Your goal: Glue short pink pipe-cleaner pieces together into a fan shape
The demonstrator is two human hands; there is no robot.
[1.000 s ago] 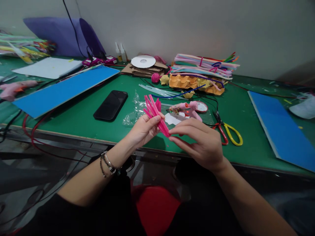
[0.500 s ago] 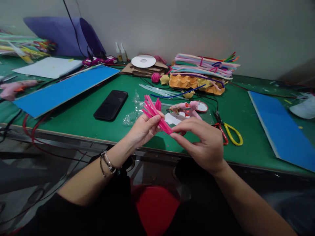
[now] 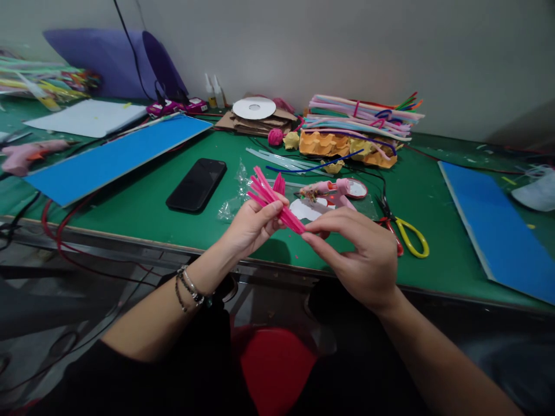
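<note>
A bundle of short pink pipe cleaners (image 3: 292, 220) is held over the front edge of the green table (image 3: 143, 225). My left hand (image 3: 255, 224) is closed round the bundle's middle, thumb on top, and the loose ends fan out up and to the left. At the lower right end, my right hand (image 3: 358, 248) pinches the tips between thumb and finger. Just beyond my hands lie a pink glue gun (image 3: 323, 188), clear plastic wrap (image 3: 229, 208) and a white cutout (image 3: 306, 209). Red-and-yellow-handled pliers (image 3: 410, 236) rest to the right of my right hand.
A black phone (image 3: 197, 185) and a blue board (image 3: 117, 159) lie on the left; another blue board (image 3: 498, 231) is at the right. Behind stand bundled pipe cleaners (image 3: 355, 115) on an orange egg carton (image 3: 323, 143). Clear glue sticks (image 3: 273, 157) and a pink yarn ball (image 3: 274, 137) lie nearby.
The pink bundle has shifted very slightly in my hands, its fanned ends a little further left. Both hands keep their hold, and the view has moved a touch.
</note>
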